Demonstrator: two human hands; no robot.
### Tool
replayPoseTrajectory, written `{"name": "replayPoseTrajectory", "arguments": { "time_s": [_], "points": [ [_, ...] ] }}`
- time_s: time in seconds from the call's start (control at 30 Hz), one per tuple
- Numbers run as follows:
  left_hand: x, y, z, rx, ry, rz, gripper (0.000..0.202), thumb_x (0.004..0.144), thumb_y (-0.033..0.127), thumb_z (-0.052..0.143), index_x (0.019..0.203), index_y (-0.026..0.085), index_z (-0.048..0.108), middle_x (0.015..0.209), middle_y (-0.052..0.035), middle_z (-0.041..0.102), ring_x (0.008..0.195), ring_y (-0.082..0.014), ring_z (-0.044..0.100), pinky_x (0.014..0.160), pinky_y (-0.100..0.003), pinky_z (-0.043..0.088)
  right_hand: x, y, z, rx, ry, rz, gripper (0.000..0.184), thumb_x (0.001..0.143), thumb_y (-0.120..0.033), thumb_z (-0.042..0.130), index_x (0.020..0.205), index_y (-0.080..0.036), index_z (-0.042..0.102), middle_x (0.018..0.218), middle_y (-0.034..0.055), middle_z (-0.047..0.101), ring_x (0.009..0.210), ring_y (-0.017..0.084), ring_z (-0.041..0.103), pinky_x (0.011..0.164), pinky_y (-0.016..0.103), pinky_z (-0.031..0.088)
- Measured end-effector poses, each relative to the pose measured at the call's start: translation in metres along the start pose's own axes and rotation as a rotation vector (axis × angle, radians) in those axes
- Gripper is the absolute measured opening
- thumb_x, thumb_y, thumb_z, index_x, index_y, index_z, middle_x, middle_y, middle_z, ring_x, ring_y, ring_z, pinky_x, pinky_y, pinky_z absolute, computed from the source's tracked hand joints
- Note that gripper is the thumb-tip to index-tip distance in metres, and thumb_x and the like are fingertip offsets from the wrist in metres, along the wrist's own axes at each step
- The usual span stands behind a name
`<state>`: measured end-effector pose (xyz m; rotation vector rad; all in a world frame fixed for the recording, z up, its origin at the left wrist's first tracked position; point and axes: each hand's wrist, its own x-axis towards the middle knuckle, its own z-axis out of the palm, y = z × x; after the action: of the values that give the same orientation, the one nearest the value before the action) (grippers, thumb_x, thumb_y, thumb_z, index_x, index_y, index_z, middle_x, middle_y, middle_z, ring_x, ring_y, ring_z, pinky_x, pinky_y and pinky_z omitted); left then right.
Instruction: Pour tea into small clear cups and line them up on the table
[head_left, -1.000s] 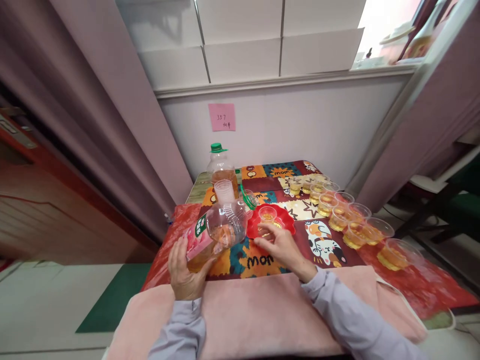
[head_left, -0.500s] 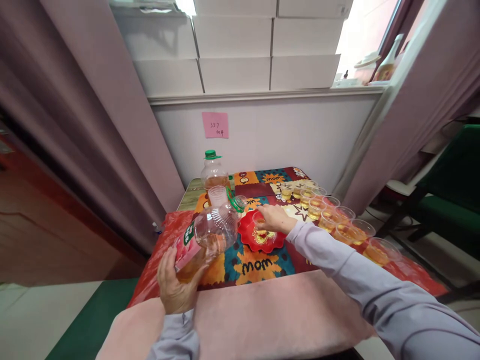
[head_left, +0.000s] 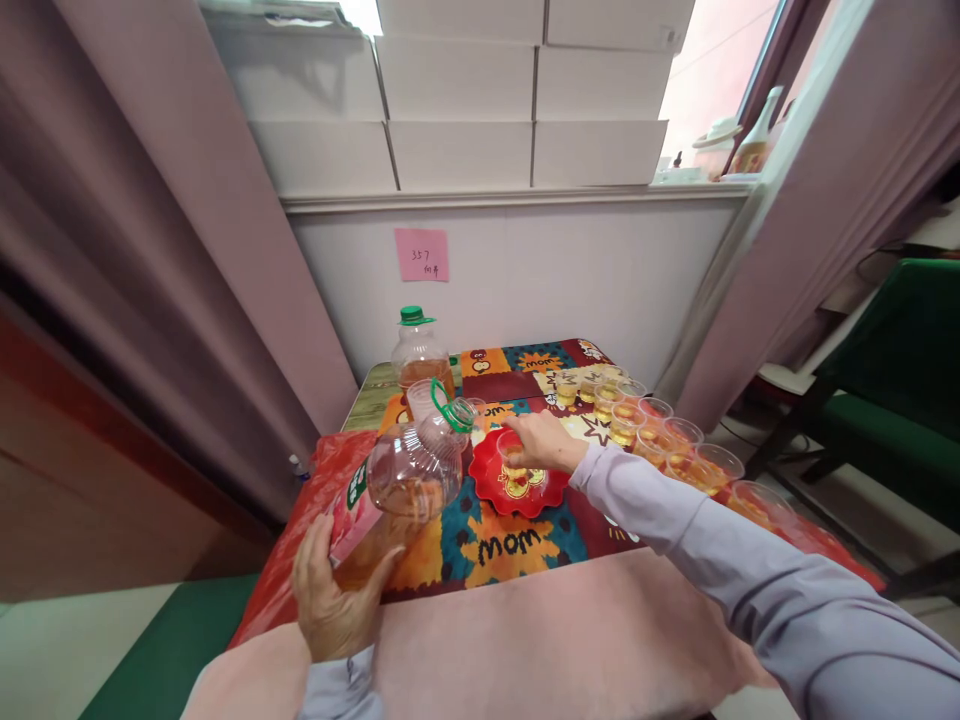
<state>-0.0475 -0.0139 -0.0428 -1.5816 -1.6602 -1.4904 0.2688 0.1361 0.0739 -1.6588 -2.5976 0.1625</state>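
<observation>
Head view: left hand (head_left: 339, 605) clamped round the tilted bottle (head_left: 405, 490), right hand (head_left: 544, 440) pinching a cup (head_left: 511, 454) at the red plate (head_left: 553, 496); keep bottle and cup steady.

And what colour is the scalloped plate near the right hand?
The plate is red, with a yellow pattern; head view.

Window (head_left: 712, 70) glaring | edges stretched | left side dim, seemingly soft

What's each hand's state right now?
Left hand: closed around the lower part of the tilted jug.
Right hand: closed on a clear cup at the red tray.
</observation>
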Motion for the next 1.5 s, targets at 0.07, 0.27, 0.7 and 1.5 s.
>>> {"name": "replayPoseTrajectory", "arguments": {
  "time_s": [0.07, 0.27, 0.7, 1.5],
  "points": [
    [0.0, -0.001, 0.001, 0.003, 0.008, 0.006, 0.1, 0.074, 0.058, 0.088, 0.158, 0.021, 0.048, 0.149, -0.0196, 0.061, 0.136, -0.0392, 0.059, 0.116, -0.058, 0.046, 0.003, 0.01, -0.008, 0.029, 0.037, 0.023, 0.064, 0.086, -0.05, 0.075, 0.14, -0.02, 0.063, 0.124, 0.0142, 0.078, 0.113, 0.032, 0.074, 0.089, 0.036, 0.051],
    [-0.001, -0.002, 0.001, 0.007, -0.003, -0.003, 0.101, 0.074, 0.059, 0.088, 0.159, 0.02, 0.049, 0.15, -0.0205, 0.061, 0.138, -0.0405, 0.058, 0.117, -0.059, 0.045, 0.019, 0.072, -0.038, 0.051, 0.143, 0.158, 0.069, 0.088, -0.052, 0.07, 0.148, -0.02, 0.055, 0.122, 0.0124, 0.078, 0.11, 0.029, 0.074, 0.084, 0.034, 0.051],
    [0.004, 0.004, 0.0, 0.038, 0.009, 0.005, 0.101, 0.073, 0.063, 0.086, 0.156, 0.016, 0.053, 0.144, -0.0236, 0.064, 0.133, -0.0415, 0.062, 0.113, -0.059, 0.049, 0.037, 0.165, 0.017, -0.088, 0.15, 0.412, 0.068, 0.084, -0.048, 0.072, 0.14, -0.015, 0.056, 0.109, 0.017, 0.079, 0.114, 0.037, 0.07, 0.105, 0.047, 0.037],
    [0.0, 0.004, -0.003, 0.036, -0.021, -0.111, 0.096, 0.074, 0.062, 0.086, 0.155, 0.022, 0.052, 0.147, -0.0182, 0.062, 0.134, -0.0392, 0.06, 0.116, -0.059, 0.047, 0.04, 0.129, -0.002, -0.029, 0.272, 0.269, 0.053, 0.094, -0.053, 0.07, 0.133, -0.016, 0.068, 0.125, 0.0182, 0.076, 0.12, 0.033, 0.068, 0.105, 0.044, 0.044]
  ]
}}
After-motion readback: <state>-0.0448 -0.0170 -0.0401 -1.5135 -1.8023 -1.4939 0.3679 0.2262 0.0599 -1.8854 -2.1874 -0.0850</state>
